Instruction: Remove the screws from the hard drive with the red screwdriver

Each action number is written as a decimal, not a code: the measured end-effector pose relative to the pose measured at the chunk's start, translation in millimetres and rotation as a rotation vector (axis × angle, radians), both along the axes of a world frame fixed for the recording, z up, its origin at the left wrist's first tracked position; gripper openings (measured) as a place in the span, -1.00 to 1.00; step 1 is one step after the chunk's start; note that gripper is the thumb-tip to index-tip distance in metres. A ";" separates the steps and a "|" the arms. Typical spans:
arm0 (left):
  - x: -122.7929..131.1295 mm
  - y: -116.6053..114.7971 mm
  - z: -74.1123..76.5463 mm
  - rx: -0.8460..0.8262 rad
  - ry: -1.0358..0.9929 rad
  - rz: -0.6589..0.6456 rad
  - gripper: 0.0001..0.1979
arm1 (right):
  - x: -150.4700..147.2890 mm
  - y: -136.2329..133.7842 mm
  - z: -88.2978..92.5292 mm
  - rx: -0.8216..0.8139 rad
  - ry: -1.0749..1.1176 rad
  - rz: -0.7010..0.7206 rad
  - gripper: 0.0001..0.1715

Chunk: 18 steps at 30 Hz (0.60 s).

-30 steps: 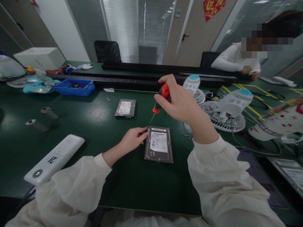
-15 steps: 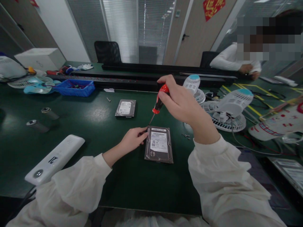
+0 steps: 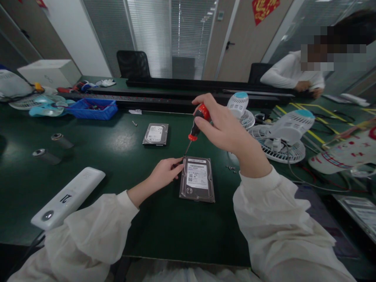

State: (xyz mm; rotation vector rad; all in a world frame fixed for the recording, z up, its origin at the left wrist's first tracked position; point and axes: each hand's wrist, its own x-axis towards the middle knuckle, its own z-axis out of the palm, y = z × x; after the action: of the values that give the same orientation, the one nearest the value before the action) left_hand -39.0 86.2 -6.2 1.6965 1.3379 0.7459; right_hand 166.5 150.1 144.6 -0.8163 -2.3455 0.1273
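A hard drive (image 3: 197, 182) with a white label lies flat on the green table in front of me. My left hand (image 3: 165, 172) grips its upper left edge, index finger and thumb closed at the corner. In my right hand (image 3: 221, 127) is a red and black screwdriver (image 3: 197, 124), held tilted by its handle. Its thin shaft runs down to that same corner, where the tip meets a spot beside my left fingertip. Whether a screw sits under the tip is too small to tell. Several loose screws (image 3: 231, 168) lie right of the drive.
Behind stands a second hard drive (image 3: 155, 134). On the left are a white power bank (image 3: 68, 197), two metal cylinders and a blue tray (image 3: 93, 111) with wires. White fans (image 3: 286, 133) and cables crowd the right. A co-worker (image 3: 289, 72) sits across the table, beyond long black bars (image 3: 176, 96).
My right hand and the screwdriver's handle have shifted slightly left, with the tip still at the drive's corner. My left hand and the drive stay in place.
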 end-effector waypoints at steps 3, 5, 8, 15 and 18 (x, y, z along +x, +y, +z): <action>0.3 0.3 -0.1 -0.003 0.004 0.000 -0.51 | 0.8 0.3 -0.8 -0.003 0.027 0.070 -0.50; 0.6 0.3 0.4 -0.003 0.006 0.003 -0.52 | 0.3 -0.2 0.0 0.034 0.015 0.034 -0.59; 0.9 0.1 1.2 -0.004 0.006 0.004 -0.51 | -1.0 -2.2 2.0 0.079 -0.031 -0.108 -0.61; 0.9 -0.9 1.5 -0.010 -0.001 0.006 -0.51 | -1.4 -1.7 0.7 0.054 -0.007 -0.106 -0.47; 1.1 -1.3 3.0 -0.015 -0.001 0.006 -0.52 | -3.0 -0.9 0.3 0.054 0.020 -0.043 -0.51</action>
State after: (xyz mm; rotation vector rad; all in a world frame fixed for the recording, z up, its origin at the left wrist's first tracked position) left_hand -37.9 84.9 -3.2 1.6811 1.3452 0.7381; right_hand 163.5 149.3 144.9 -0.8351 -2.3007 0.0539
